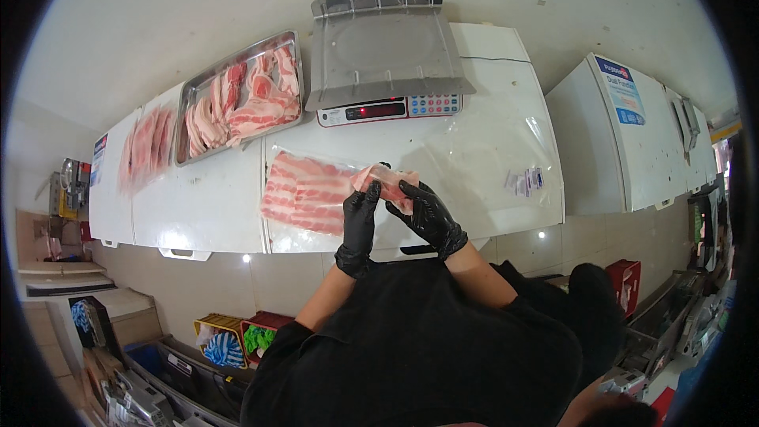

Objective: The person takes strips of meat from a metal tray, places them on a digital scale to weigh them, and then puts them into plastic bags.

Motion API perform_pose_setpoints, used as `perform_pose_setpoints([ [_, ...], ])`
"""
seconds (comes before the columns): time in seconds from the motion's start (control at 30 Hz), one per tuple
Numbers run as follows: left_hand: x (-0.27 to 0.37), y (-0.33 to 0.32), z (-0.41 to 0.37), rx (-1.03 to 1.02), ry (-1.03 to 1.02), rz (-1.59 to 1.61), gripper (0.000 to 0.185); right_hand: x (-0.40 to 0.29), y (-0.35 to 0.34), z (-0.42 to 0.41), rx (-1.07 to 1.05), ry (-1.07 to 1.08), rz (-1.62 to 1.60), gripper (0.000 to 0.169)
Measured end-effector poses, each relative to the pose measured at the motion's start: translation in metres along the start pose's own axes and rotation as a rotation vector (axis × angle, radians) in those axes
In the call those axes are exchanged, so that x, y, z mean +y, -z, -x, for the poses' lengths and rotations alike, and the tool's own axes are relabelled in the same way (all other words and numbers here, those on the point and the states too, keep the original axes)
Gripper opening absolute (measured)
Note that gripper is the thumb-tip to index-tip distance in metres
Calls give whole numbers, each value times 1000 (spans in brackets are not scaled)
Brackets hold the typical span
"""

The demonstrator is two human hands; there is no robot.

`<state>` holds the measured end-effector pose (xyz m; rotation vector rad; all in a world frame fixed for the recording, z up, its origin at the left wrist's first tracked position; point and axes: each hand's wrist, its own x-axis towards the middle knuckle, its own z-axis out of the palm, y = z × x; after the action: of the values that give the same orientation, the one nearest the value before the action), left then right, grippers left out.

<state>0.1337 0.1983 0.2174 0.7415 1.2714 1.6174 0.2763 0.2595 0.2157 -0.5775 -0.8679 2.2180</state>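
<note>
A clear plastic bag [308, 193] with rows of sliced pork belly lies flat on a white chest freezer lid [225, 201] before me. At its right end, a raised piece of pork belly [388, 184] is held between my two black-gloved hands. My left hand [360, 219] pinches the near left side of this piece, thumb on top. My right hand [430, 216] grips its right side, fingers partly under it. Whether that piece is inside the plastic or at its mouth, I cannot tell.
A digital scale [385, 110] with a metal pan [388, 41] stands behind my hands. Left of it, a metal tray [301, 71] holds pork belly pieces. Filled meat bags [148, 145] lie farther left. Small labels [525, 182] and clear plastic [504, 142] are at right.
</note>
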Motion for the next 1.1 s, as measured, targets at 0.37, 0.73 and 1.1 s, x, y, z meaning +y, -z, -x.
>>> perform_pose_setpoints([
  [0.37,7,0,3,141,-32,138,30,6,12,4,-68,761,958,39],
  [0.73,49,-2,-1,146,-754,-884,37,16,39,16,-9,708,950,33],
  [1.1,38,22,-5,-281,-201,-478,33,-2,33,32,-253,360,361,24],
])
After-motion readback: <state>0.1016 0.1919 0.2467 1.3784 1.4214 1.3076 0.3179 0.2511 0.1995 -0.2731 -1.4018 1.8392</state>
